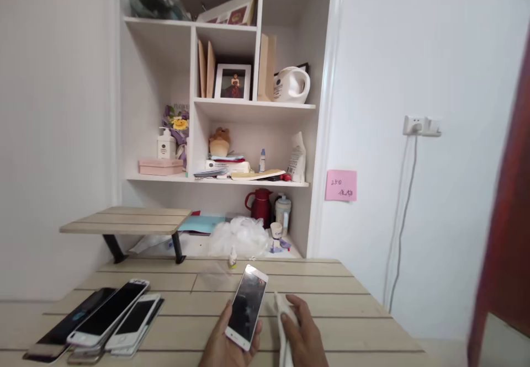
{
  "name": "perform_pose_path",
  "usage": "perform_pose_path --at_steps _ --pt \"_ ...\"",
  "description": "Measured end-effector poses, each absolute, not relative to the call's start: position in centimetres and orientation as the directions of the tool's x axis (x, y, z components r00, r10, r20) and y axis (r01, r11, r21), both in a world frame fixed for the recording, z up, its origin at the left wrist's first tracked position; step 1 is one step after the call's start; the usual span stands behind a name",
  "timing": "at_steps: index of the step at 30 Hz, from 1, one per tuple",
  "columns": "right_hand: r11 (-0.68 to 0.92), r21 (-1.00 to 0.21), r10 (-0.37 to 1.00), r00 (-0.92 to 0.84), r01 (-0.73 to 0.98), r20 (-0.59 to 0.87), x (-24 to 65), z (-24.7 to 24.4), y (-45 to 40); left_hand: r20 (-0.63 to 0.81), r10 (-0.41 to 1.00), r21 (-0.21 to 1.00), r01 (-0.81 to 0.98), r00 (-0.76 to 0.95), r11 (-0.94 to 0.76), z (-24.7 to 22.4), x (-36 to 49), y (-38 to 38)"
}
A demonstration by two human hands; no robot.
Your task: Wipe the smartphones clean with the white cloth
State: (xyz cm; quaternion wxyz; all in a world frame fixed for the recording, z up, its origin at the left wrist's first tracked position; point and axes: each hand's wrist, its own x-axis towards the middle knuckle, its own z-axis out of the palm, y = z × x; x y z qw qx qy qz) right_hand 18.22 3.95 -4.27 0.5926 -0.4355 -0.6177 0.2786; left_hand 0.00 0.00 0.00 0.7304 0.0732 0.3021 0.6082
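Currently, left hand (229, 340) has fingers closed around a white smartphone (247, 307), tilted up, screen toward the viewer; right hand (305, 338) fingers grip a white cloth (285, 331) just beside it, over the slatted wooden table (351, 320); other smartphones (108, 313) lie side by side at left, screens up.

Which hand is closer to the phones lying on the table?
The left hand is nearer: it holds a white phone just to the right of the phones. The right hand, holding a white cloth, is farther away, on the left hand's other side.
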Motion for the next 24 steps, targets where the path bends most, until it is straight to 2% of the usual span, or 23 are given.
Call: perform_pose_path --at_steps 3,5,8,11,15,19,21,24 --pt "0.377 -0.926 0.925 0.046 0.009 0.377 19.0 -2.4 3.2 -0.374 0.924 0.498 -0.824 0.078 0.271 -0.2 0.2 0.0" --pt "0.309 -0.951 0.951 -0.010 -0.031 0.310 19.5 -1.6 3.0 -0.385 0.920 0.526 -0.804 0.065 0.277 -0.2 0.3 0.1" --pt "0.321 -0.946 0.946 -0.032 -0.036 0.323 19.7 -1.0 2.9 -0.358 0.933 0.581 -0.771 0.047 0.262 -0.3 0.4 0.3" --pt "0.382 -0.922 0.922 0.042 0.060 0.385 19.6 -0.5 2.6 -0.342 0.937 0.604 -0.748 0.070 0.276 -0.5 0.3 0.6" --pt "0.491 -0.816 0.808 0.190 0.304 0.557 19.4 0.2 2.0 -0.345 0.935 0.635 -0.714 0.081 0.296 -0.5 0.2 0.9" --pt "0.653 -0.622 0.661 0.076 0.433 0.747 18.9 0.1 1.4 -0.346 0.931 0.660 -0.675 0.116 0.329 -0.3 0.6 0.8" --pt "0.684 -0.557 0.621 0.025 0.472 0.784 18.7 -0.1 1.2 -0.332 0.932 0.663 -0.666 0.148 0.342 0.0 1.1 0.5" --pt "0.662 -0.521 0.626 -0.015 0.539 0.779 18.6 -0.3 1.0 -0.329 0.930 0.647 -0.677 0.167 0.350 0.7 1.9 -0.1"
